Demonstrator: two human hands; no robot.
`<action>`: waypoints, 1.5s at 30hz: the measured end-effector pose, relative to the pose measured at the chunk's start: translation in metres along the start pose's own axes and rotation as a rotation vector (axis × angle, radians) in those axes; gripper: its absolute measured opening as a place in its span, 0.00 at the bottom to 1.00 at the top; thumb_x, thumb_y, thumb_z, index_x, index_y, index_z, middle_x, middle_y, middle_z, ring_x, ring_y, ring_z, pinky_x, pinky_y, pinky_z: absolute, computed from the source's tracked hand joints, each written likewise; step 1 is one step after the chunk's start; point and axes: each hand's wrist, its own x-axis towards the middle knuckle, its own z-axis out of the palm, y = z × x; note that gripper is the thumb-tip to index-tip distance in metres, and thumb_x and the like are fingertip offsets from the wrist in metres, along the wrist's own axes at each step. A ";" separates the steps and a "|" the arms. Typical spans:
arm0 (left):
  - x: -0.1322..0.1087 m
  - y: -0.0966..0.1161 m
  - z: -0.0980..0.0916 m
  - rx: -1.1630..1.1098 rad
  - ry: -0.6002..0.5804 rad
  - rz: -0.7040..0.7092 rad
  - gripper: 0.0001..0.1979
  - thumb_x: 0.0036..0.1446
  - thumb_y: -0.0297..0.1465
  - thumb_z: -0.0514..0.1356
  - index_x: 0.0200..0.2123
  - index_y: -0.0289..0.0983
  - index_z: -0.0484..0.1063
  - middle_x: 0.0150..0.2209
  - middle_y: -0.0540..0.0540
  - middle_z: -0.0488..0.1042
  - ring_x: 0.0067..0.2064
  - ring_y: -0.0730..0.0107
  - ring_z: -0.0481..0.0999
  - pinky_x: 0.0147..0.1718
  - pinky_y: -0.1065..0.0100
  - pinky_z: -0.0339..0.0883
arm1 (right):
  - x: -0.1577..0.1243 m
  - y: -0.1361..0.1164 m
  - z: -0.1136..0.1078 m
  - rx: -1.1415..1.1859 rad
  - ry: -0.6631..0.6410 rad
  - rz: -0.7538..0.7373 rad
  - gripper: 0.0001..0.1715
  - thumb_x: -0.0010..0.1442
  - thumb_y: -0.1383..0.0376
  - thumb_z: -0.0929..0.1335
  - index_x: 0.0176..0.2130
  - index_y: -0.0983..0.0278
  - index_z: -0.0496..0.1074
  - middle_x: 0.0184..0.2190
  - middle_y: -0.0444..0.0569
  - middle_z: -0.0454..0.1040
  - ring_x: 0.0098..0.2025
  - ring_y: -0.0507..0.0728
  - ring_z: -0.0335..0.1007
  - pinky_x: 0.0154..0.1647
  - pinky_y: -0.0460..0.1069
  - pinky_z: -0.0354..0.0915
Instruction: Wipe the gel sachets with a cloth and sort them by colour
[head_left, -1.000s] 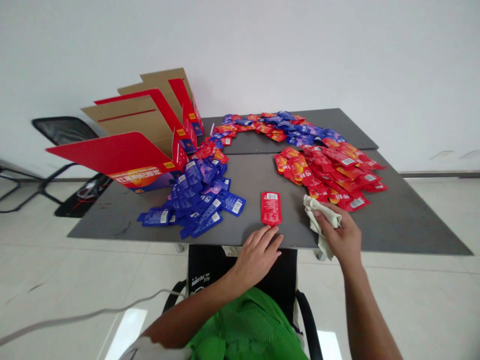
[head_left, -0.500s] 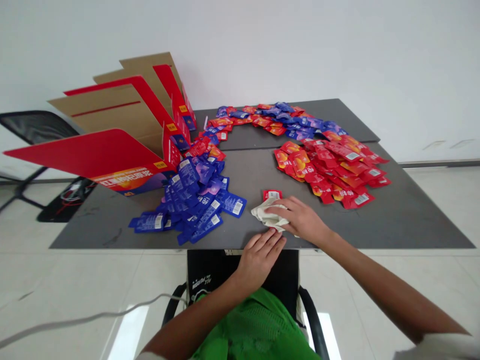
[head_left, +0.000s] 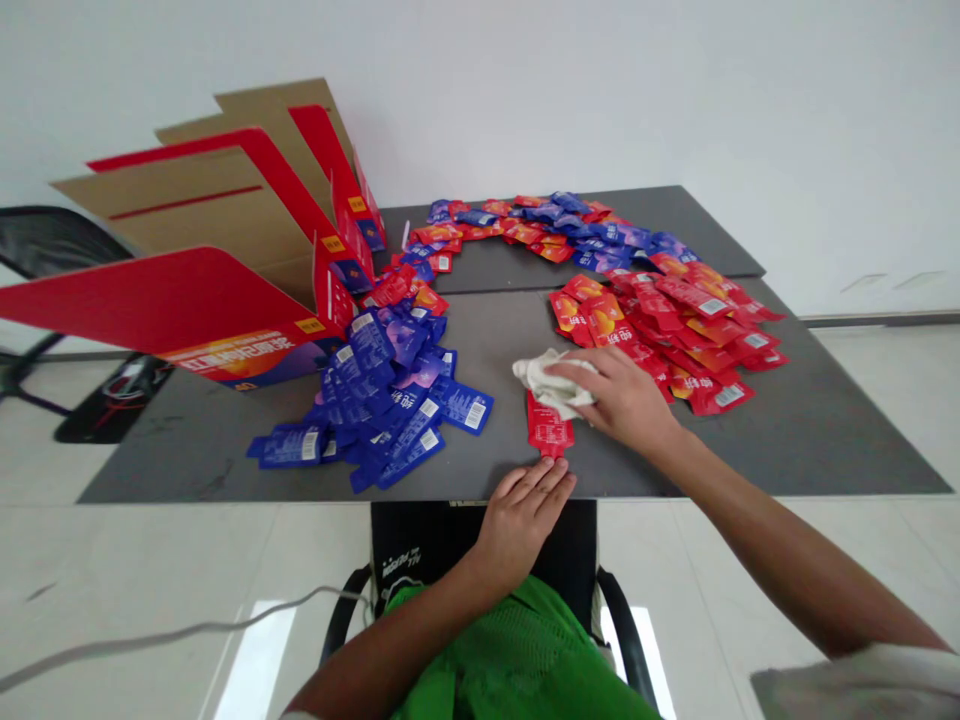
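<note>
Red sachet lying between your hands.
Your right hand, fingers spread, presses a cloth onto its upper end; your spread left hand lies at its lower tip.

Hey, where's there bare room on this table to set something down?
Bare grey tabletop shows between the blue sachets and the red sachets, and at the front right corner, past the right hand. It's crowded at both sachet piles, along the far arc of sachets, and by the cardboard carton.

A crumpled off-white cloth sits bunched over the top end of a red foil sachet, which lies flat, slightly angled, on the grey desk.
</note>
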 end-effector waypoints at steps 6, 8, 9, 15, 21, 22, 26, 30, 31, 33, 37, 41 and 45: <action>0.000 0.001 0.001 -0.032 0.040 -0.007 0.17 0.79 0.29 0.52 0.63 0.37 0.76 0.65 0.46 0.78 0.68 0.66 0.75 0.64 0.62 0.70 | -0.027 -0.019 0.018 0.082 -0.164 -0.144 0.22 0.73 0.63 0.68 0.64 0.56 0.75 0.59 0.53 0.79 0.55 0.62 0.73 0.57 0.56 0.70; 0.000 0.001 0.001 -0.029 0.035 -0.007 0.18 0.79 0.29 0.53 0.63 0.38 0.76 0.66 0.46 0.77 0.69 0.66 0.75 0.64 0.62 0.71 | -0.012 -0.003 0.028 0.071 -0.143 -0.105 0.23 0.73 0.62 0.68 0.65 0.56 0.75 0.58 0.54 0.79 0.56 0.63 0.73 0.58 0.57 0.70; 0.000 0.001 0.002 -0.023 0.028 -0.010 0.17 0.79 0.28 0.54 0.64 0.38 0.76 0.67 0.46 0.77 0.69 0.66 0.75 0.63 0.62 0.71 | -0.001 0.008 0.032 0.057 -0.136 -0.085 0.23 0.73 0.61 0.69 0.65 0.56 0.75 0.58 0.55 0.79 0.56 0.64 0.73 0.58 0.58 0.70; 0.000 0.002 0.005 -0.026 0.005 -0.034 0.17 0.77 0.28 0.56 0.63 0.39 0.77 0.66 0.46 0.78 0.68 0.66 0.76 0.63 0.63 0.73 | 0.044 0.037 0.024 -0.046 -0.055 0.033 0.22 0.74 0.60 0.66 0.62 0.60 0.77 0.58 0.59 0.79 0.57 0.67 0.73 0.59 0.61 0.69; 0.001 0.002 0.003 -0.051 -0.016 -0.041 0.17 0.77 0.28 0.57 0.63 0.39 0.77 0.64 0.45 0.79 0.67 0.65 0.77 0.64 0.62 0.72 | -0.014 -0.018 0.000 0.038 -0.105 -0.052 0.25 0.73 0.61 0.68 0.67 0.53 0.73 0.62 0.54 0.77 0.57 0.66 0.73 0.58 0.60 0.71; 0.002 0.002 0.002 -0.058 -0.005 -0.045 0.16 0.78 0.28 0.56 0.62 0.39 0.77 0.63 0.46 0.80 0.65 0.65 0.78 0.64 0.62 0.72 | -0.024 -0.025 0.002 0.057 -0.153 -0.080 0.24 0.73 0.61 0.68 0.66 0.53 0.74 0.61 0.53 0.78 0.56 0.65 0.73 0.57 0.59 0.71; 0.003 0.001 0.001 -0.071 0.016 -0.038 0.16 0.78 0.28 0.55 0.61 0.38 0.78 0.63 0.46 0.80 0.65 0.66 0.78 0.63 0.63 0.72 | -0.032 -0.023 0.019 0.103 -0.183 -0.091 0.22 0.74 0.60 0.68 0.64 0.55 0.74 0.59 0.53 0.79 0.56 0.63 0.73 0.57 0.58 0.72; 0.002 0.001 0.001 -0.056 -0.021 -0.036 0.16 0.77 0.28 0.56 0.62 0.39 0.78 0.65 0.46 0.78 0.67 0.66 0.76 0.63 0.63 0.73 | 0.009 0.014 0.037 0.035 -0.140 -0.038 0.23 0.73 0.60 0.68 0.64 0.57 0.75 0.58 0.56 0.79 0.55 0.65 0.72 0.58 0.59 0.70; 0.003 0.001 0.002 -0.054 -0.022 -0.038 0.16 0.77 0.28 0.56 0.62 0.39 0.78 0.65 0.46 0.78 0.67 0.66 0.77 0.63 0.63 0.73 | 0.021 0.023 0.039 0.010 -0.141 -0.024 0.23 0.73 0.60 0.68 0.64 0.58 0.75 0.58 0.56 0.79 0.55 0.66 0.72 0.58 0.60 0.70; 0.003 0.002 0.002 -0.059 -0.004 -0.044 0.16 0.78 0.28 0.56 0.62 0.39 0.78 0.65 0.47 0.79 0.66 0.67 0.77 0.63 0.63 0.73 | 0.041 0.036 0.036 -0.039 -0.136 0.009 0.22 0.72 0.61 0.68 0.62 0.60 0.77 0.58 0.57 0.79 0.55 0.66 0.72 0.57 0.60 0.69; 0.006 0.003 0.001 -0.081 0.046 -0.054 0.16 0.79 0.29 0.54 0.60 0.38 0.79 0.64 0.48 0.79 0.65 0.68 0.79 0.61 0.64 0.73 | 0.039 0.024 0.011 -0.060 -0.003 0.047 0.22 0.74 0.60 0.67 0.64 0.59 0.75 0.58 0.57 0.79 0.57 0.67 0.73 0.59 0.61 0.68; 0.007 0.003 -0.001 -0.090 0.040 -0.048 0.16 0.79 0.29 0.54 0.60 0.38 0.79 0.62 0.46 0.81 0.64 0.66 0.80 0.61 0.62 0.74 | -0.009 -0.022 -0.009 0.001 -0.075 -0.060 0.25 0.73 0.60 0.68 0.67 0.56 0.73 0.60 0.55 0.78 0.56 0.66 0.73 0.56 0.59 0.70; 0.008 0.001 -0.002 -0.100 0.037 -0.049 0.15 0.78 0.28 0.55 0.58 0.37 0.79 0.58 0.46 0.83 0.61 0.66 0.82 0.61 0.62 0.73 | -0.037 -0.037 0.005 0.069 -0.205 -0.091 0.23 0.72 0.61 0.69 0.64 0.54 0.75 0.58 0.53 0.79 0.54 0.64 0.73 0.54 0.57 0.72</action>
